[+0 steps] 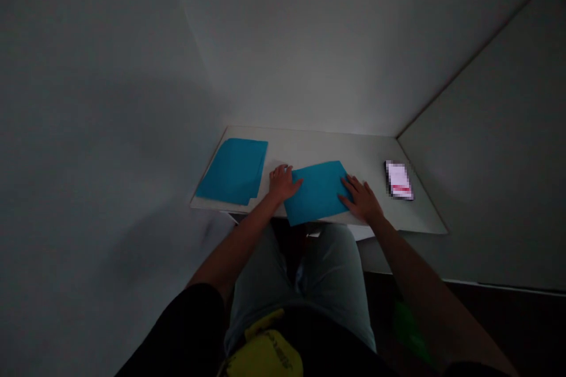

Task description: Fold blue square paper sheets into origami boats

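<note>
A blue sheet of paper [317,191] lies at an angle before me, one corner poking past the table's front edge. My left hand [283,182] rests at its left side, thumb over the paper and the other fingers spread on the tabletop. At the right side, my right hand [360,195] lies with fingers apart, some of the fingertips on the sheet's edge. Further left is a stack of blue sheets [234,171], slightly out of line with one another; neither hand touches it.
The narrow white table [305,140] stands against walls at the back, left and right. A phone with a lit, pixelated screen [399,179] lies near its right end. My legs [333,271] are below the front edge. Something green [411,330] shows dimly at lower right.
</note>
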The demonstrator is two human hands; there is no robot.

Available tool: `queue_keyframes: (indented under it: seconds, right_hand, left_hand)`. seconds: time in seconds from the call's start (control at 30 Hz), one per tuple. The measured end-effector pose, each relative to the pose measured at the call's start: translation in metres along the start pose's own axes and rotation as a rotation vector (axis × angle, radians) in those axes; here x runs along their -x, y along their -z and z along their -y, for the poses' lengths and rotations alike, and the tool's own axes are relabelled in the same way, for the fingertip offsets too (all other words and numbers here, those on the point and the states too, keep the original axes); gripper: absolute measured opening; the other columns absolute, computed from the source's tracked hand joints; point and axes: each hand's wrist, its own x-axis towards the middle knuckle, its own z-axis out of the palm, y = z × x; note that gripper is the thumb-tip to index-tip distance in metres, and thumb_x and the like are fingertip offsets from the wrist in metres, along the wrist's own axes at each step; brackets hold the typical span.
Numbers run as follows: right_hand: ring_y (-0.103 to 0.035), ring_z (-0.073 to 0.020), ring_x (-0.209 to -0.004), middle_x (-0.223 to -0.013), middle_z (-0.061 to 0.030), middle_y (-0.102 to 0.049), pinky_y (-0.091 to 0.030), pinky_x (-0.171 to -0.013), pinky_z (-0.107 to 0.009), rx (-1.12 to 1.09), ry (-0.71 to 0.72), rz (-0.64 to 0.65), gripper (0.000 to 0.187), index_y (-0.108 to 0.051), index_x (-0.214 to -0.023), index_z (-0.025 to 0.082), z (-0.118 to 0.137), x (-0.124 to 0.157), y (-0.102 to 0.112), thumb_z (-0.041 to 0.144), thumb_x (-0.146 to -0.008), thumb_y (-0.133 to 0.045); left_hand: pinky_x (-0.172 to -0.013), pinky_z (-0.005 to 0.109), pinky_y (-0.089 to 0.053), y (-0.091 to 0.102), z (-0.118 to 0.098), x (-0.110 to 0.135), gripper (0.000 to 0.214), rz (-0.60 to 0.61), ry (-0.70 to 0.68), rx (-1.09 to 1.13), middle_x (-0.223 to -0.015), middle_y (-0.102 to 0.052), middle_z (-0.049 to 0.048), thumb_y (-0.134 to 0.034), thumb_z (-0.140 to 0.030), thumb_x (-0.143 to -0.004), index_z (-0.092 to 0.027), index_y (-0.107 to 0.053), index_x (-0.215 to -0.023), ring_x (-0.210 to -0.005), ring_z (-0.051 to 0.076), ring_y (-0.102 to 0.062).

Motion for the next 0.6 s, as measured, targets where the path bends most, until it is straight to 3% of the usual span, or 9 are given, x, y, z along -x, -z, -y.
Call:
queue_keyframes:
  seconds: [0.13, 0.27, 0.33, 0.5, 0.6]
  right_hand:
    - [-0.035, -0.0337, -0.167, -0.181, -0.0079, -0.036, -0.024, -0.137, -0.065, -0.008, 0.003, -0.008, 0.075, -0.031, -0.176, 0.029, 0.000, 0.003, 0.003, 0.061, -0.109, -0.041]
    - [-0.038, -0.0330, -0.165, -0.181, -0.0116, -0.034, -0.025, -0.137, -0.063, -0.020, -0.007, -0.041, 0.083, -0.022, -0.178, 0.025, 0.000, 0.003, 0.003, 0.064, -0.108, -0.042]
    - [-0.041, -0.0337, -0.164, -0.181, -0.0134, -0.035, -0.026, -0.136, -0.062, -0.024, -0.011, -0.054, 0.084, -0.019, -0.179, 0.023, -0.001, 0.003, 0.002, 0.064, -0.108, -0.041]
    - [-0.043, -0.0344, -0.162, -0.179, -0.0149, -0.038, -0.029, -0.136, -0.062, -0.022, -0.017, -0.070, 0.083, -0.019, -0.178, 0.021, -0.004, 0.003, -0.001, 0.064, -0.109, -0.037]
    - [-0.046, -0.0349, -0.160, -0.177, -0.0155, -0.042, -0.032, -0.134, -0.062, -0.019, -0.018, -0.083, 0.082, -0.022, -0.178, 0.021, -0.006, 0.003, -0.002, 0.064, -0.109, -0.037]
  left_hand:
    - [-0.120, 0.051, -0.042, 0.005, -0.001, -0.018, 0.069, 0.058, -0.031, -0.039, -0.154, -0.056, 0.0217, -0.072, -0.063, -0.095, -0.015, -0.062, -0.144, -0.144, 0.038, -0.051]
    - [-0.115, 0.050, -0.046, 0.010, -0.006, -0.021, 0.055, 0.157, -0.013, 0.003, -0.148, -0.059, 0.0220, -0.079, -0.057, -0.092, -0.016, -0.068, -0.127, -0.140, 0.038, -0.054]
    - [-0.112, 0.049, -0.049, 0.014, -0.006, -0.021, 0.057, 0.204, -0.001, 0.038, -0.148, -0.059, 0.0229, -0.082, -0.055, -0.090, -0.015, -0.066, -0.129, -0.139, 0.038, -0.056]
    - [-0.106, 0.044, -0.055, 0.021, -0.003, -0.018, 0.092, 0.236, 0.062, 0.087, -0.151, -0.060, 0.0284, -0.095, -0.054, -0.077, -0.011, -0.055, -0.147, -0.138, 0.040, -0.061]
    - [-0.105, 0.043, -0.057, 0.023, 0.003, -0.016, 0.076, 0.318, 0.036, 0.116, -0.144, -0.070, 0.0225, -0.089, -0.050, -0.085, -0.014, -0.060, -0.146, -0.130, 0.037, -0.069]
